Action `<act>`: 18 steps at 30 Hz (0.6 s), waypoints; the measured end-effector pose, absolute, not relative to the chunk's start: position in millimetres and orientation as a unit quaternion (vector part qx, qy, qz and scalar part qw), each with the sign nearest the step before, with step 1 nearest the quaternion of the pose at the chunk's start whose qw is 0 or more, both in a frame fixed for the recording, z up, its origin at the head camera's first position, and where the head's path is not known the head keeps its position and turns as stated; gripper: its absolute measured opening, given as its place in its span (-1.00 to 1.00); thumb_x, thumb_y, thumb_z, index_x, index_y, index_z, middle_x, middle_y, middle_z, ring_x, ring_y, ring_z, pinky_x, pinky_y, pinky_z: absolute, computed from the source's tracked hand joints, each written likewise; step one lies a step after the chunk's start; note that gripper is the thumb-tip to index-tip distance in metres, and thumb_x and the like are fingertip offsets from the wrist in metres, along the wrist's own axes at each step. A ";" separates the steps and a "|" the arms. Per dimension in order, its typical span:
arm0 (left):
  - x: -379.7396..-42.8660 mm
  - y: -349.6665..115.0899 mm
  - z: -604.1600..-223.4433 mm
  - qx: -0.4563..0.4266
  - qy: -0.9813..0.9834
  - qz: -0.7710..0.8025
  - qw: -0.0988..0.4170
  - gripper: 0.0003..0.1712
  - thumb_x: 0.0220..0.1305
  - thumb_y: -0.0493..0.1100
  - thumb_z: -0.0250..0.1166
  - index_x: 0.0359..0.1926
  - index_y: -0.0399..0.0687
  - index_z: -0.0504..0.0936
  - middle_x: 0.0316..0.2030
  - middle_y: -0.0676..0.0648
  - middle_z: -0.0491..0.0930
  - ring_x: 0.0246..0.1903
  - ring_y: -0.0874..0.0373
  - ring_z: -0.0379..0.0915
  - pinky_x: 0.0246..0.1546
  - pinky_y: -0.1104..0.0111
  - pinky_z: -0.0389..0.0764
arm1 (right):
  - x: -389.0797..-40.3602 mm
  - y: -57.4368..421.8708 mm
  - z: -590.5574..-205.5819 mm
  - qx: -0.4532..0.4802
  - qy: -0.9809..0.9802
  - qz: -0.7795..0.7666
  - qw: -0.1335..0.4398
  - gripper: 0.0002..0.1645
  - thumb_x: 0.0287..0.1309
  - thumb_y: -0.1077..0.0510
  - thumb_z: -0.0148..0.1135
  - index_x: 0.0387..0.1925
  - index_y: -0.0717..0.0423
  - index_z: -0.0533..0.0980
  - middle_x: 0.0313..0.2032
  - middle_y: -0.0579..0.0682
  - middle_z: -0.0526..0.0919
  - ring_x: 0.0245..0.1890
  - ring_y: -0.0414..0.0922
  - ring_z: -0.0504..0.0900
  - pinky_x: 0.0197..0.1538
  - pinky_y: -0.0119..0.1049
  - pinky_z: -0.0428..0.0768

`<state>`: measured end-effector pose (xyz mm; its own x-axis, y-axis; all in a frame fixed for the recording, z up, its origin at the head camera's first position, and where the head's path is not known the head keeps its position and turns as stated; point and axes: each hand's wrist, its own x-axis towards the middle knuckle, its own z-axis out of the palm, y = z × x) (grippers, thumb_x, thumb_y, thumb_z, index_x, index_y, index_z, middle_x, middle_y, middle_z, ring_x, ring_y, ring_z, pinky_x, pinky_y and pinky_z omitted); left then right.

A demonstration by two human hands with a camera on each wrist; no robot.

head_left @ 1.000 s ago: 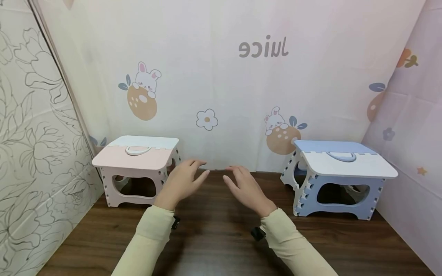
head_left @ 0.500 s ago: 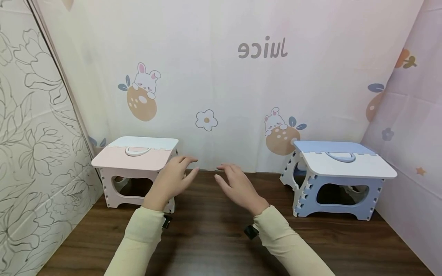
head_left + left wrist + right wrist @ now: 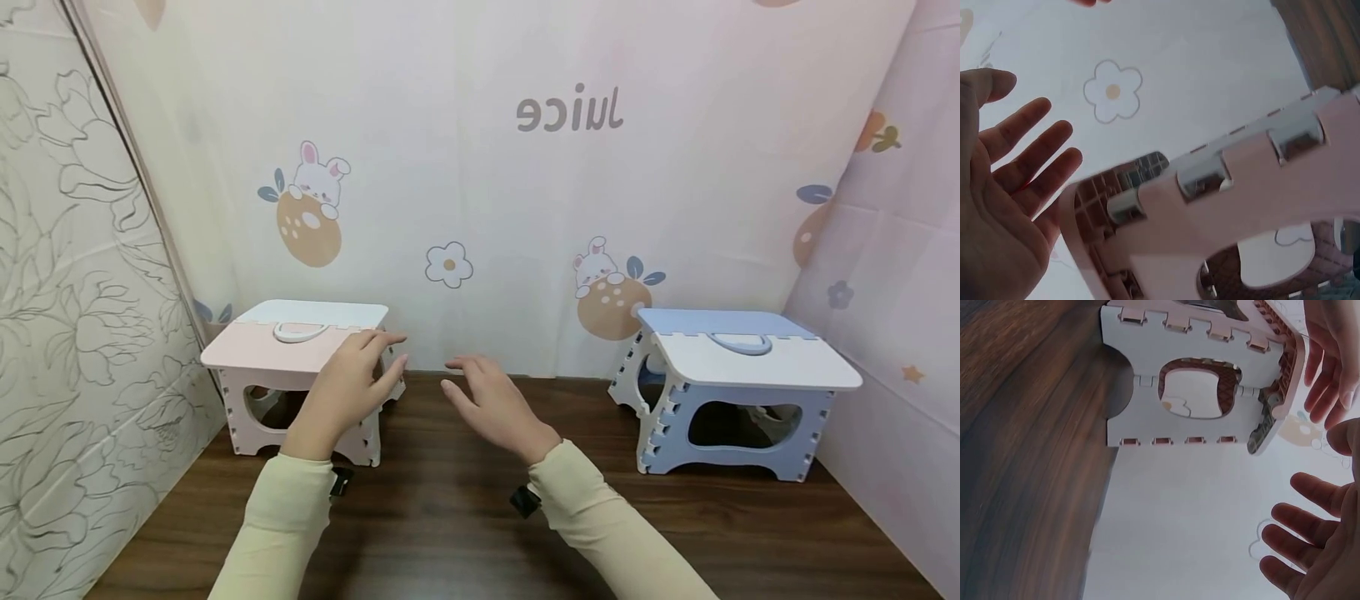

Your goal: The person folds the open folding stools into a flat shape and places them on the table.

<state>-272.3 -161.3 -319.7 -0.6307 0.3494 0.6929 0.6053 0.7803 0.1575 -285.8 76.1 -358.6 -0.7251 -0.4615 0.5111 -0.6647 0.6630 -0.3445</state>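
A pink and white folding stool (image 3: pixel 262 350) stands upright on the left of the wooden table, a white loop handle on its top. My left hand (image 3: pixel 345 392) hovers in front of its right side, fingers loosely extended and holding nothing; the left wrist view shows the pink stool (image 3: pixel 1241 169) close beside the open palm. Apart from it, my right hand (image 3: pixel 498 408) hangs over the middle of the table, fingers spread and holding nothing, also visible in the right wrist view as a hand (image 3: pixel 1329 550). Both palms face roughly toward each other.
A blue and white folding stool (image 3: pixel 742 392) stands upright at the right of the dark wooden table (image 3: pixel 450 533). A printed curtain (image 3: pixel 480 183) hangs behind, and a flowered curtain (image 3: pixel 75 292) borders the left side.
Both hands have shifted left together, the left one now overlapping more of the pink stool in the head view. Neither stool has moved on the table.
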 end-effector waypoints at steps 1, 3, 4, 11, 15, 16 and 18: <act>-271.5 -163.3 -319.0 -0.270 -0.883 -0.193 0.332 -0.61 0.40 -0.06 0.27 0.14 -0.15 0.63 0.05 -0.18 0.59 -0.14 -0.04 0.47 -0.11 0.07 0.56 | -285.8 74.2 -358.3 0.317 -0.891 0.262 0.193 -0.44 0.53 -0.14 -0.05 0.27 0.16 0.45 0.24 0.09 0.50 0.30 0.04 0.39 0.31 -0.02 0.37; -270.0 -167.1 -317.8 -0.269 -0.884 -0.194 0.331 -0.61 0.41 -0.06 0.27 0.15 -0.16 0.63 0.06 -0.18 0.59 -0.09 -0.05 0.49 -0.07 0.06 0.56 | -285.7 70.4 -357.4 0.321 -0.890 0.261 0.190 -0.45 0.53 -0.14 -0.05 0.27 0.15 0.45 0.24 0.09 0.50 0.31 0.03 0.39 0.32 -0.03 0.36; -269.6 -168.3 -317.2 -0.268 -0.884 -0.195 0.329 -0.60 0.41 -0.05 0.26 0.15 -0.15 0.62 0.07 -0.18 0.58 -0.07 -0.05 0.49 -0.06 0.05 0.56 | -285.8 69.4 -357.0 0.322 -0.890 0.262 0.189 -0.45 0.53 -0.14 -0.05 0.27 0.14 0.45 0.24 0.08 0.50 0.31 0.03 0.39 0.32 -0.04 0.36; -270.7 -186.4 -315.7 -0.258 -0.885 -0.193 0.336 -0.61 0.40 -0.08 0.26 0.16 -0.17 0.61 0.08 -0.23 0.57 0.06 -0.16 0.48 0.06 -0.05 0.51 | -285.7 59.6 -353.0 0.327 -0.888 0.274 0.170 -0.45 0.53 -0.15 -0.06 0.29 0.12 0.44 0.23 0.04 0.51 0.30 -0.02 0.39 0.32 -0.08 0.36; -270.4 -199.3 -315.6 -0.258 -0.879 -0.186 0.355 -0.60 0.36 -0.12 0.28 0.14 -0.23 0.61 0.03 -0.27 0.58 0.06 -0.21 0.49 0.07 -0.10 0.48 | -288.2 54.7 -352.4 0.327 -0.888 0.287 0.149 -0.42 0.54 -0.18 -0.10 0.31 0.10 0.42 0.24 0.02 0.49 0.32 -0.03 0.37 0.32 -0.09 0.36; -270.0 -202.3 -315.7 -0.255 -0.879 -0.184 0.357 -0.60 0.36 -0.12 0.28 0.14 -0.23 0.60 0.02 -0.27 0.59 0.05 -0.22 0.49 0.07 -0.10 0.48 | -288.8 53.7 -352.3 0.326 -0.888 0.289 0.143 -0.41 0.54 -0.19 -0.11 0.32 0.10 0.41 0.24 0.01 0.49 0.32 -0.04 0.37 0.32 -0.09 0.36; -269.0 -208.4 -316.3 -0.252 -0.878 -0.183 0.362 -0.60 0.35 -0.14 0.29 0.14 -0.23 0.60 0.01 -0.28 0.59 0.04 -0.24 0.49 0.07 -0.11 0.47 | -289.6 51.9 -352.0 0.326 -0.888 0.297 0.131 -0.40 0.54 -0.20 -0.12 0.32 0.09 0.41 0.24 0.01 0.48 0.31 -0.05 0.37 0.31 -0.10 0.36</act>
<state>-269.0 -208.4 -316.3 -0.6103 0.3106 0.7287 0.5755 0.8060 0.1384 -289.6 51.9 -352.0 -0.7531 -0.5008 0.4267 -0.6568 0.6109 -0.4421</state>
